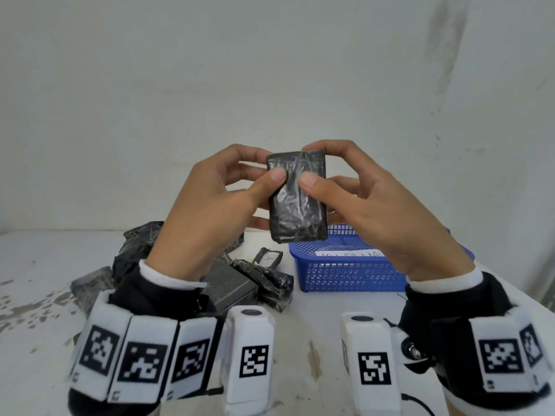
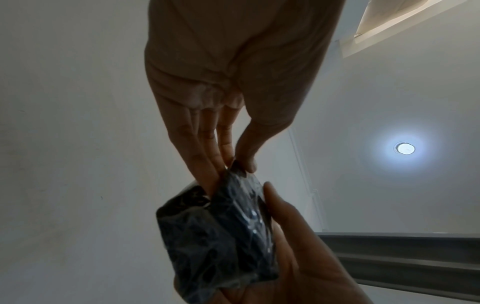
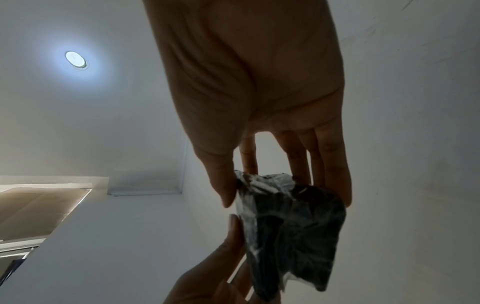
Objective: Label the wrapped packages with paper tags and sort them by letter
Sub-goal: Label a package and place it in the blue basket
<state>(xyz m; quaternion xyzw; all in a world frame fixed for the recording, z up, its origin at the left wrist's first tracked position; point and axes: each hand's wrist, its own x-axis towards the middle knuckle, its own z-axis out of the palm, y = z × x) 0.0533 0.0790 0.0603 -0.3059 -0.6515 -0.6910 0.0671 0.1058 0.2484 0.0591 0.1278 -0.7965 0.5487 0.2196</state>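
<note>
I judged the slick film wrap could let the wrapped package (image 1: pixel 296 196) slip and drop onto the pile of packages (image 1: pixel 246 277) beside the blue basket (image 1: pixel 345 271), since my left hand (image 1: pixel 210 211) and right hand (image 1: pixel 375 205) pinched it upright between them, thumbs on its near face, above the worktop (image 1: pixel 45 265).

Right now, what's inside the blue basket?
The blue basket holds a white paper slip with handwriting too small to read. The right hand and the raised black wrapped package cover the basket's far part, so anything else inside is hidden.
</note>
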